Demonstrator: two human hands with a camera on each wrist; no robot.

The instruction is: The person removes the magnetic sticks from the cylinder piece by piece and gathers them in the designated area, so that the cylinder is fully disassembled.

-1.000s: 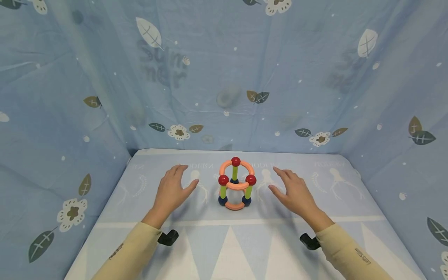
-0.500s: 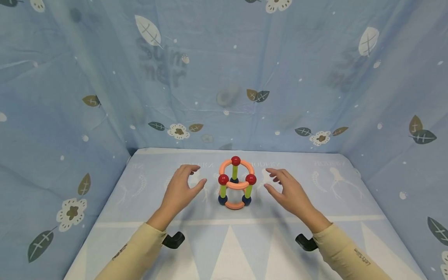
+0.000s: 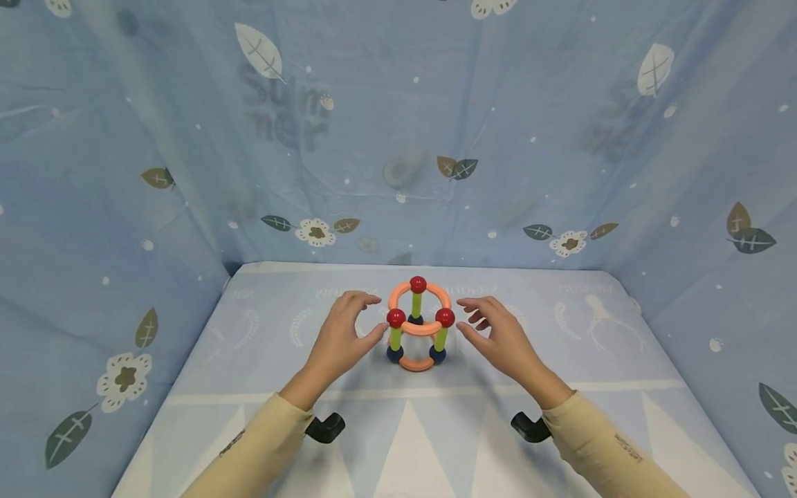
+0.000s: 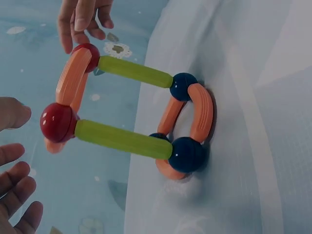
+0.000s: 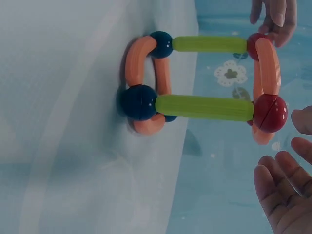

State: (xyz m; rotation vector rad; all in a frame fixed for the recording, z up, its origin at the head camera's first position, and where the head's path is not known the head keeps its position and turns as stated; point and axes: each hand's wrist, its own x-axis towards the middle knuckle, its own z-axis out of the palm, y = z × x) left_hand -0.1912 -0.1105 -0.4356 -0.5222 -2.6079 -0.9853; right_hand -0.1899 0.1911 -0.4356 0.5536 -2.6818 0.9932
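A toy frame of balls and rods stands upright on the table. Three red balls (image 3: 396, 318) joined by curved orange rods (image 3: 420, 329) form its top ring. Light green rods (image 4: 124, 139) run down to dark blue balls (image 5: 140, 102) and a lower orange ring (image 3: 416, 364). My left hand (image 3: 344, 337) is close to the left red ball, thumb and fingers apart, with a small gap in the left wrist view. On the other side my right hand (image 3: 503, 339) hovers near the right red ball, fingers loosely bent and holding nothing.
The table (image 3: 299, 443) has a pale cover with a triangle pattern. Blue printed curtains (image 3: 349, 138) hang behind it and at both sides. A black wrist mount (image 3: 326, 428) sticks out under the left sleeve, another black mount (image 3: 530, 427) under the right.
Both hands have moved inward, the left to the right and the right to the left, closing in on the toy frame. The frame has stayed on its spot.
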